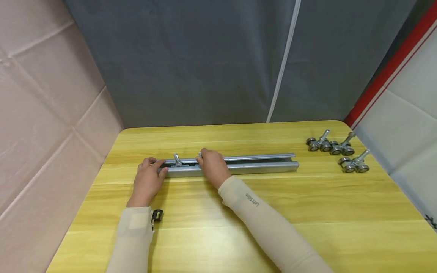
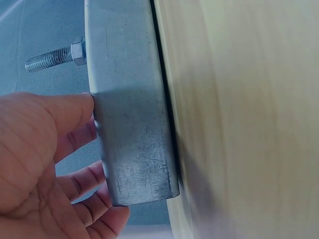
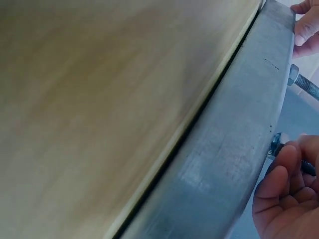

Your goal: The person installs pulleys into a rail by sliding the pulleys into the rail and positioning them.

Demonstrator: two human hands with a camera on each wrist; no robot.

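Note:
A grey metal channel rail (image 1: 263, 168) lies crosswise on the table, its long slot facing up. My left hand (image 1: 146, 182) holds the rail's left end, thumb on the near edge and fingers at the far side and end. Out of the slot beside it sticks a threaded bolt (image 2: 49, 59) with a nut, the stem of a roller trolley whose wheels are mostly hidden inside. Farther right along the slot, my right hand (image 1: 215, 168) pinches a second trolley bolt (image 3: 275, 143) between thumb and fingers. That trolley's body is hidden in the rail.
Three loose roller trolleys, a left one (image 1: 318, 144), a rear right one (image 1: 342, 148) and a nearer one (image 1: 354, 165), sit at the table's right side. Behind the wooden table (image 1: 191, 235) hangs a dark grey curtain (image 1: 191, 68).

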